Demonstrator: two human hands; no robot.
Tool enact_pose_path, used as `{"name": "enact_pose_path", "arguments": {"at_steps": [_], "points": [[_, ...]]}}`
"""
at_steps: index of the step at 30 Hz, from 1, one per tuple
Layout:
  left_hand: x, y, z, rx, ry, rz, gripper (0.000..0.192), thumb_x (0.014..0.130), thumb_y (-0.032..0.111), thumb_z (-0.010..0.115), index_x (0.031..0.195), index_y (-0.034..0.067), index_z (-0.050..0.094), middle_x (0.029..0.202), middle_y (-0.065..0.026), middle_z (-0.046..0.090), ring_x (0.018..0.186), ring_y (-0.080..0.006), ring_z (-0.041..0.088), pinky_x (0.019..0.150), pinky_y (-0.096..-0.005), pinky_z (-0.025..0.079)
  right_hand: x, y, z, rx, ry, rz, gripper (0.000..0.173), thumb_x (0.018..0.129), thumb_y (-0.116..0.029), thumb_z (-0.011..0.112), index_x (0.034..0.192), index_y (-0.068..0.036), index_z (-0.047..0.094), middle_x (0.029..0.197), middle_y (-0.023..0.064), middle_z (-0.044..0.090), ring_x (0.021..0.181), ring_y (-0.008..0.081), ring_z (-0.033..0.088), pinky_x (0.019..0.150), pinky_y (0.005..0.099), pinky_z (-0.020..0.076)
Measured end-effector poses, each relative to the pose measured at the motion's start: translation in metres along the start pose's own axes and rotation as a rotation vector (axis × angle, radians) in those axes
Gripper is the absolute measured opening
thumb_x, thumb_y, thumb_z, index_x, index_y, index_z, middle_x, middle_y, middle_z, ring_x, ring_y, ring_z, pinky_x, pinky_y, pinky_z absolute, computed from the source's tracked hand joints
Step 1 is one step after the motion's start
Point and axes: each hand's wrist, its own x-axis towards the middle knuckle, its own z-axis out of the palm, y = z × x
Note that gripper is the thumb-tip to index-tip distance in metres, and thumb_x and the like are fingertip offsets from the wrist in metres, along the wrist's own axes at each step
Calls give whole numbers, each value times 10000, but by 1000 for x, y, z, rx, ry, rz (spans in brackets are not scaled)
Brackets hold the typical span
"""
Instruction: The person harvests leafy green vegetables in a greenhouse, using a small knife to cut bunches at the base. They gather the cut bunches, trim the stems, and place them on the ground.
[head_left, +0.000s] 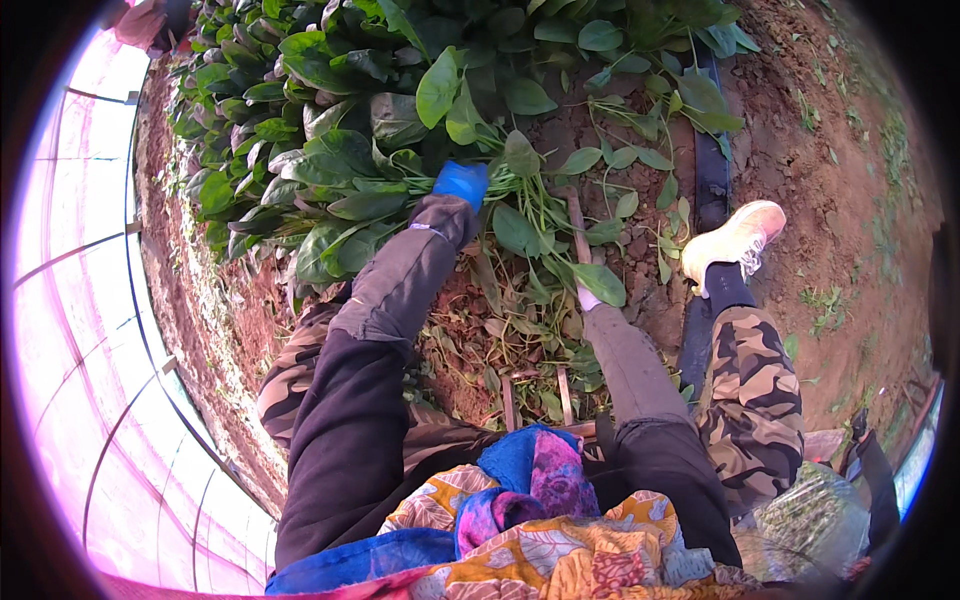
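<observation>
In a blue glove, my left hand (461, 184) is closed around the stems of a bunch of spinach-like greens (360, 187). Broad leaves stick out on both sides of the glove. Lower right, my right hand (587, 298) grips a hand tool's wooden handle (579, 229); a leaf covers part of this hand. The handle points away from me toward the cut stems, and its far end is too obscured to tell the kind of blade. Loose leafy plants (517, 229) lie between my two hands.
A dense bed of leafy greens (300, 90) fills the far left. A black drip hose or strip (712, 180) runs along the right, beside my shoe (735, 240). Wilted leaves (517, 337) litter the soil below. A clear plastic bag (810, 517) lies lower right. Plastic greenhouse sheeting (67, 300) curves along the left.
</observation>
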Motion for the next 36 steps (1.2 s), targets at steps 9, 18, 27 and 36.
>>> {"name": "enact_pose_path", "arguments": {"at_steps": [9,18,27,36], "points": [[-83,21,-90,-132,94,197,459,958,410,507,1225,42,569,1086,-203,669,1074,-351,600,1003,-404,453,18,-76,-82,920,-141,-208,496,981,-330,531,1356,-14,463,1247,187,584,1123,296,573,941,391,446],[-155,33,-164,-208,470,302,392,803,299,725,1143,143,605,1036,-136,702,1006,-263,666,955,-434,446,-76,-211,-184,828,-491,-634,566,1015,-425,508,1406,-18,469,1323,62,583,1223,162,534,1069,304,388],[-200,11,-224,-541,682,536,671,607,369,883,1168,117,614,1085,-171,649,1019,-363,621,878,-423,491,-194,-291,-255,547,-275,-769,539,853,-191,781,1321,-44,558,1012,-12,608,878,52,562,817,207,492],[-201,4,-242,-442,778,649,646,627,328,830,1186,93,607,1015,-170,646,988,-392,611,868,-457,487,-187,-315,-233,534,-102,-705,265,838,-67,768,1090,-27,695,858,-5,670,745,32,575,672,188,487]]}}
